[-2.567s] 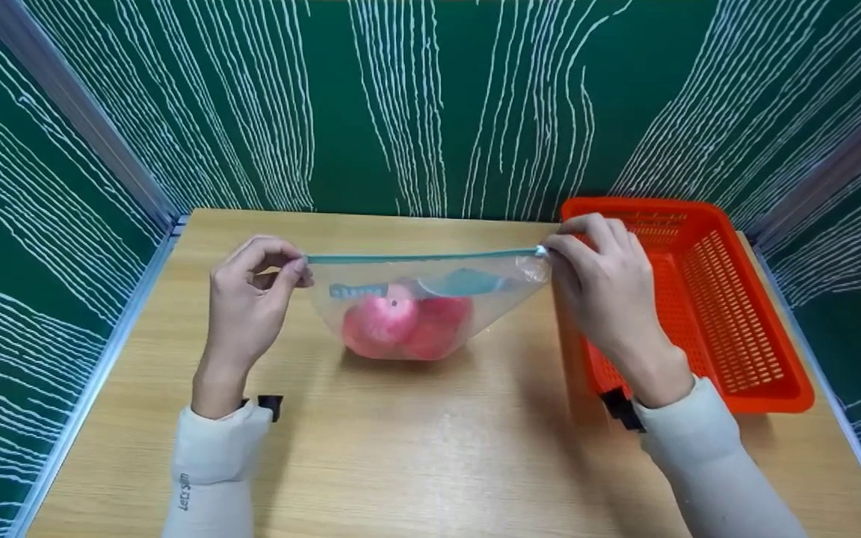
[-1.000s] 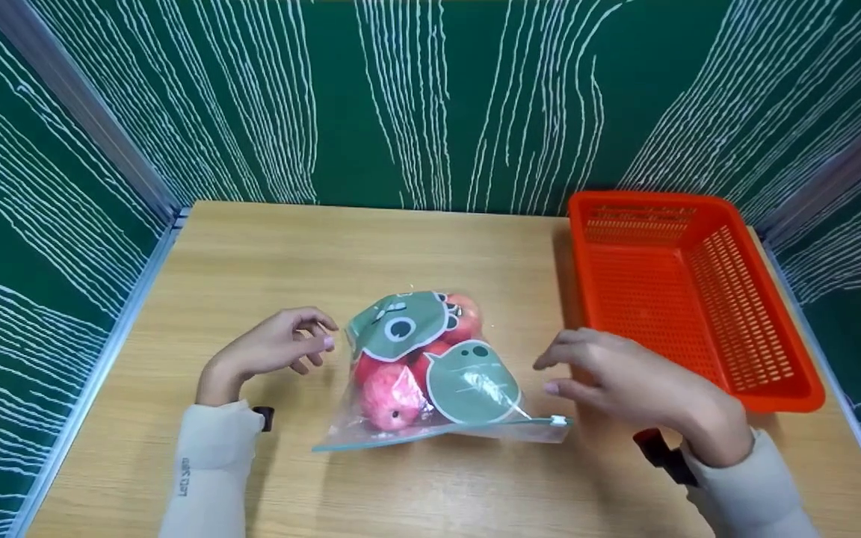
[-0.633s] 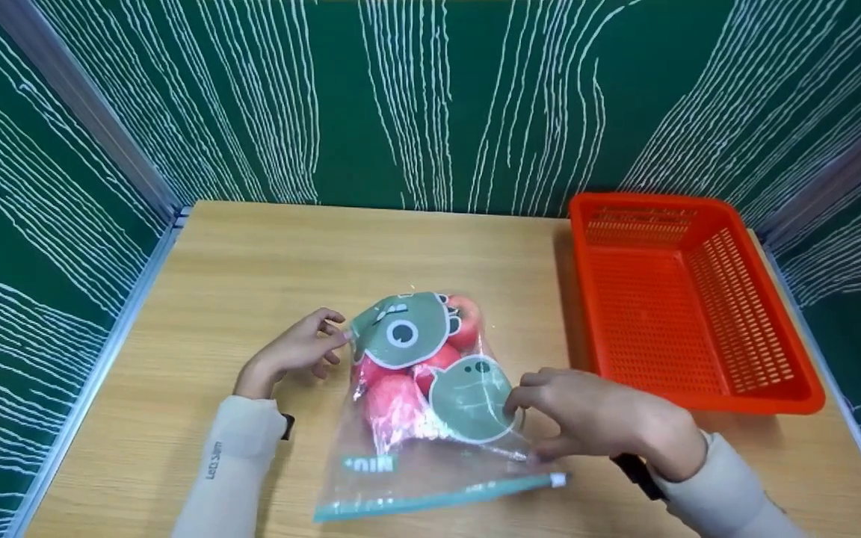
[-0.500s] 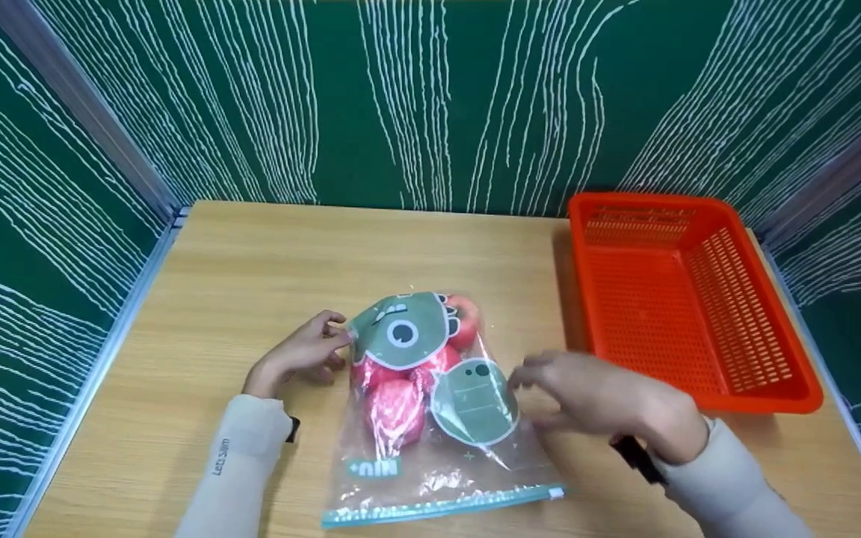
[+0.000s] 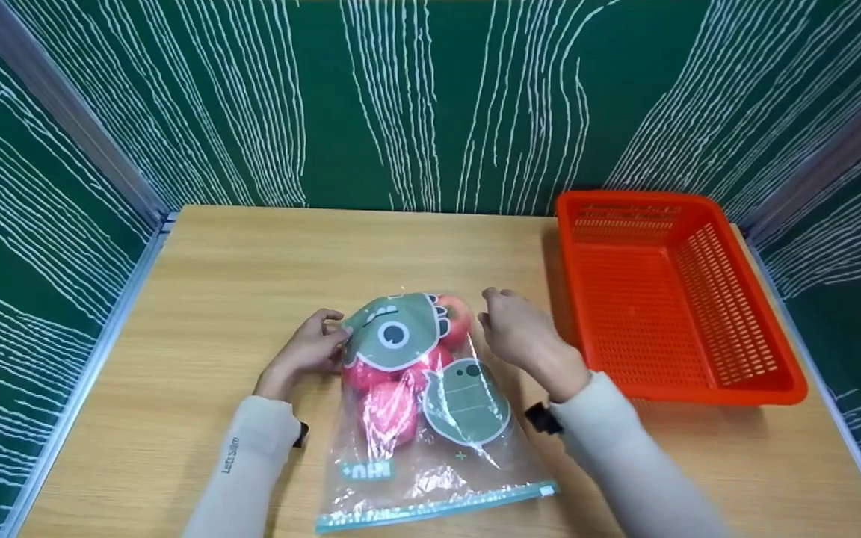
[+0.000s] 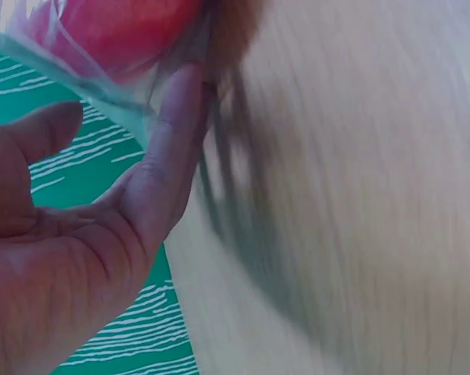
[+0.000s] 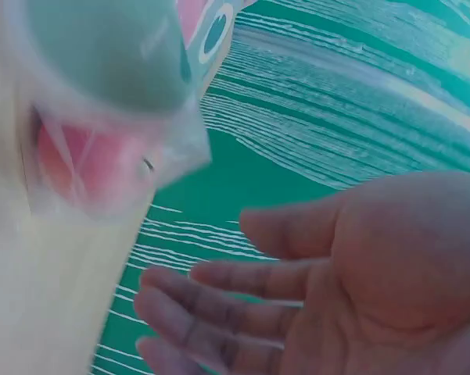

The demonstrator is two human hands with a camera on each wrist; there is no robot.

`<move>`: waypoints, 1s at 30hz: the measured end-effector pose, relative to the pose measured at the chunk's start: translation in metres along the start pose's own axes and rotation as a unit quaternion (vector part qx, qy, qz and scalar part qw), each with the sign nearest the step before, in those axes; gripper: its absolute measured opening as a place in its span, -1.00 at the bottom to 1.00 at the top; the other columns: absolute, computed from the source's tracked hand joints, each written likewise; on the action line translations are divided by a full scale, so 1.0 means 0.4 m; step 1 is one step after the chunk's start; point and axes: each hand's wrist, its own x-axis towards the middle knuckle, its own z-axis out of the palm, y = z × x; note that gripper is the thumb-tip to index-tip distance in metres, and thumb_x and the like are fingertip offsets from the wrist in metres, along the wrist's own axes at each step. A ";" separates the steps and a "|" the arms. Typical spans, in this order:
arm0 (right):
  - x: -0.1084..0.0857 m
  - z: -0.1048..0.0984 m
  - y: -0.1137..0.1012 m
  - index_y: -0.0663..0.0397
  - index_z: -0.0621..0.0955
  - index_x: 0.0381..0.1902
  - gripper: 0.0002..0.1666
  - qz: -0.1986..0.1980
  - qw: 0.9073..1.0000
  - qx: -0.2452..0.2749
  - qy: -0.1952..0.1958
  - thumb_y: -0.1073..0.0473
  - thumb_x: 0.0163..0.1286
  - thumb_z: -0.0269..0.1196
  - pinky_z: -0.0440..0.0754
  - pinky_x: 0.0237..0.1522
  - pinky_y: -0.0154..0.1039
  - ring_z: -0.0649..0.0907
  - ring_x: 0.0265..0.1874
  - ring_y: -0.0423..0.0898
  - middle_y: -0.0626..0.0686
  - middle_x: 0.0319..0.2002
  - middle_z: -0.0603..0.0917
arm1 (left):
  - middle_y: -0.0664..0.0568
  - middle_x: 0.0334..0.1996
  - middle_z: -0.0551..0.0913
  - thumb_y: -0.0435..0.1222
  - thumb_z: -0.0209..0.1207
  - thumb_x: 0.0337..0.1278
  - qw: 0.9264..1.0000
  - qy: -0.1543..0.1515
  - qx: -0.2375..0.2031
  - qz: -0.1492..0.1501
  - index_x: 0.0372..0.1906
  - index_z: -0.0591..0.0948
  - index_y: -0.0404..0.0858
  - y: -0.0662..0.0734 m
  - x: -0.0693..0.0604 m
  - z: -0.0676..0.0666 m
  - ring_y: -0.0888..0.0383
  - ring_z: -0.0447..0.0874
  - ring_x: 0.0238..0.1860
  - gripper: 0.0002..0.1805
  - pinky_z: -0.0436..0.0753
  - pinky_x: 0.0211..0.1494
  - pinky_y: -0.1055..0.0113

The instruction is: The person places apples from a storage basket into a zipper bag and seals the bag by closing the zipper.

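Observation:
A clear zip bag (image 5: 438, 478) with green cartoon prints lies flat on the table, its teal zip strip (image 5: 430, 512) toward the near side and a white slider (image 5: 547, 490) at the right end. Several red apples (image 5: 389, 415) fill its far part. My left hand (image 5: 307, 351) is at the bag's upper left side; in the left wrist view its extended fingers (image 6: 180, 117) reach the plastic beside an apple (image 6: 125, 31), with the thumb apart. To the right of the bag, my right hand (image 5: 524, 336) hovers with loosely bent fingers, holding nothing in the right wrist view.
An orange-red plastic basket (image 5: 572, 299) stands at the table's right back, close to my right forearm. Green panels (image 5: 371, 172) with white wavy lines rise behind the wooden table (image 5: 251, 254) and on both sides.
The bag, earlier held up by its zip ends, lies flat with the zip strip spread nearer. My left hand came to its left side; my right hand moved away from its lower right to its upper right.

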 end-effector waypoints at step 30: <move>0.167 0.173 0.119 0.17 0.59 0.39 -0.55 -0.038 0.980 0.195 0.010 0.29 0.62 0.14 0.67 0.26 0.08 0.58 -0.01 0.15 0.20 0.01 0.56 | -0.13 -0.23 0.68 -0.55 0.19 0.33 0.991 0.127 0.022 0.042 -0.05 0.64 -0.47 0.001 0.057 0.023 0.11 0.62 -0.28 -0.84 0.74 -0.39 0.36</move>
